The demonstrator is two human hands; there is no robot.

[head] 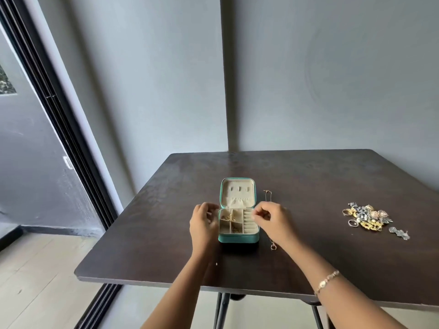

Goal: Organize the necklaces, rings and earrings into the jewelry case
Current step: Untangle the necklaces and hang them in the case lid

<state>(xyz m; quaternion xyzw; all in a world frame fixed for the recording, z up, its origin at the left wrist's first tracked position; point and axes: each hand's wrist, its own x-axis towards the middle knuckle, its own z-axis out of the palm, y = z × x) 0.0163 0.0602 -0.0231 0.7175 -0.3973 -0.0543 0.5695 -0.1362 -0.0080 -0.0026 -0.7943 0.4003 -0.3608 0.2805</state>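
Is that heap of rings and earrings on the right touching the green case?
Apart. The head view shows the jewelry pile far to the right of the jewelry case, with a broad stretch of bare table between them.

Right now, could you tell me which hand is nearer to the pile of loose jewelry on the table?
Right. The right hand is at the case's right edge, on the side toward the pile of loose jewelry; the left hand is beyond the case's left side.

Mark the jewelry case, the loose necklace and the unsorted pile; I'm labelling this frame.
jewelry case (238, 239), head view, teal front wall of the base.
loose necklace (273, 246), head view, pendant at its near end.
unsorted pile (367, 216), head view, middle of the heap.
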